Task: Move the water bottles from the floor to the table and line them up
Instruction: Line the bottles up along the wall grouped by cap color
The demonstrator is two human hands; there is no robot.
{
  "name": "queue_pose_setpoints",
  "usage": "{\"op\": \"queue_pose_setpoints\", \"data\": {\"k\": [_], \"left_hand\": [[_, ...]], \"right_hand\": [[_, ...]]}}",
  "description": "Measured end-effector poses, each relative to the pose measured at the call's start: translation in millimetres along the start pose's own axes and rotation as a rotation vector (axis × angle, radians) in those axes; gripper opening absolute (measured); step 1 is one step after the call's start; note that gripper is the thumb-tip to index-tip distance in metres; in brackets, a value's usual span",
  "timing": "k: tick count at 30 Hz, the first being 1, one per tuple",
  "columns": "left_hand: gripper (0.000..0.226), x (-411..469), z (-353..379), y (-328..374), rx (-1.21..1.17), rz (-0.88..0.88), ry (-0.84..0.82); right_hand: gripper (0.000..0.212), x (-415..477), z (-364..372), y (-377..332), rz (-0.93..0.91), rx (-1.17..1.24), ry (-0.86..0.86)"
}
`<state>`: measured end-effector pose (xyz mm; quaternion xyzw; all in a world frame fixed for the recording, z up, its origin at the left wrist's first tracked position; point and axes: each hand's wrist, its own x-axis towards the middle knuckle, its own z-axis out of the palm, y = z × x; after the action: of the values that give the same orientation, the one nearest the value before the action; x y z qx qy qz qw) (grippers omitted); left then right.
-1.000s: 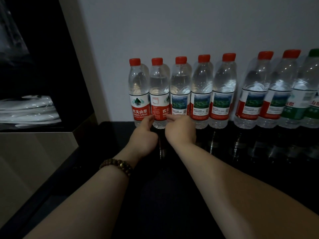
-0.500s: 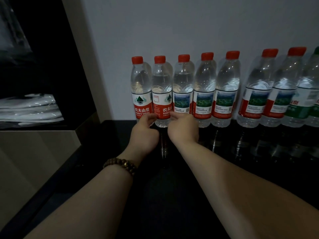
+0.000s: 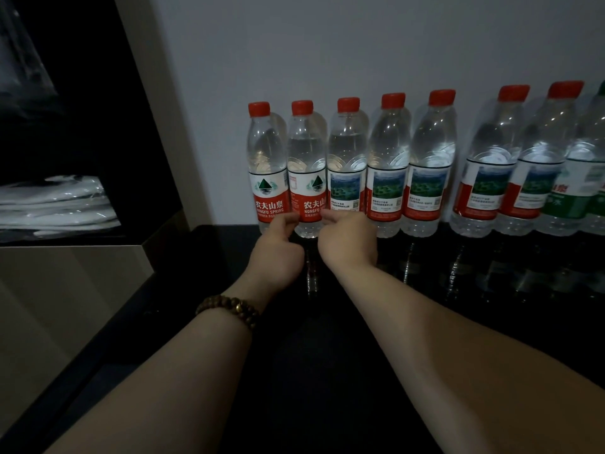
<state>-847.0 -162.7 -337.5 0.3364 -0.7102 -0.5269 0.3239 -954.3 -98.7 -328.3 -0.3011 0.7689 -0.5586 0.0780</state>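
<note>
Both of my hands sit low on the second bottle (image 3: 306,178) from the left end of the row. My left hand (image 3: 278,255) is curled with a fingertip against the bottle's left side at the foot of the red label. My right hand (image 3: 347,245) is curled too, with a fingertip against the right side. From behind the knuckles I cannot tell whether either hand truly pinches the bottle or only touches it. The bottle stands upright on the glossy black table (image 3: 327,371), back by the grey wall (image 3: 327,44).

It is hemmed in. The first bottle (image 3: 266,178) stands hard against it on the left and the third bottle (image 3: 347,178) on the right, so my fingertips sit right at the seams. The fourth bottle (image 3: 388,178) and fifth bottle (image 3: 429,178) follow shoulder to shoulder. After a gap come the sixth bottle (image 3: 484,185), the seventh bottle (image 3: 537,188) and a green-labelled bottle (image 3: 586,198) at the right edge. A beaded bracelet (image 3: 229,309) rings my left wrist. Off to the left, a dark niche (image 3: 82,93) holds stacked clear plastic packets (image 3: 55,208) above a pale cabinet panel (image 3: 65,273).
</note>
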Motion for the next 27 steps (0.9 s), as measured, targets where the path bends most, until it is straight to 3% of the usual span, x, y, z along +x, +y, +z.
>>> {"op": "queue_pose_setpoints", "data": {"k": [7,13,22,27], "left_hand": [[0.066,-0.7,-0.2,0.0,-0.06,0.016,0.091],[0.074,-2.8,-0.4,2.9,-0.056,0.004,0.002],[0.081,-1.1,-0.7,2.4,-0.017,-0.009,-0.04],[0.08,-0.8,-0.5,2.0,0.039,0.016,0.027]], "right_hand": [[0.042,0.0,1.0,-0.4,0.006,0.008,0.018],[0.034,-0.4,1.5,-0.8,-0.009,-0.028,0.043],[0.042,-1.6,0.6,-0.8,-0.021,-0.043,0.0],[0.041,-0.2,1.1,0.2,-0.009,-0.027,0.026]]}}
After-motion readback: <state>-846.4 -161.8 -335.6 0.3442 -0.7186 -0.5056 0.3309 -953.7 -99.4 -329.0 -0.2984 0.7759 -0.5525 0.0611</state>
